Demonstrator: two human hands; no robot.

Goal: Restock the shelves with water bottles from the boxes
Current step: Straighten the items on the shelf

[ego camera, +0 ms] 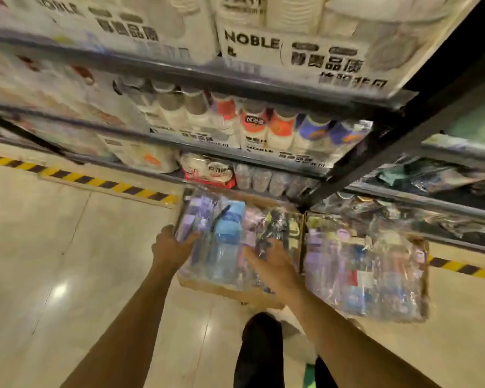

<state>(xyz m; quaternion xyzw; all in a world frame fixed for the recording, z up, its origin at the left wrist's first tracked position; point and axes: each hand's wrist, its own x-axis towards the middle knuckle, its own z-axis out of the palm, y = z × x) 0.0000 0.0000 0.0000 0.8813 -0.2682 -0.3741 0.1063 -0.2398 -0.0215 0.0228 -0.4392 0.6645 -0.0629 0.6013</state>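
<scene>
Water bottles (pixel 356 264) in clear wrap lie packed in two cardboard boxes on the floor (pixel 67 247), at the foot of the shelves (pixel 235 79). The left hand (pixel 171 245) grips a purple bottle (pixel 186 222) at the left edge of the left box (pixel 224 289). The right hand (pixel 272 261) rests with fingers spread on the wrapped bottles at that box's centre. A blue bottle (pixel 227 242) lies between the hands. The right box (pixel 425 275) stands just beside. Beyond, the shelves carry cup packs (pixel 263 127).

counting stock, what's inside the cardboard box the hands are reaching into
Plastic-wrapped bottles lie in the cardboard box: a blue-lidded bottle, purple bottles by the left hand. Right hand and wrap hide what lies beneath.
</scene>
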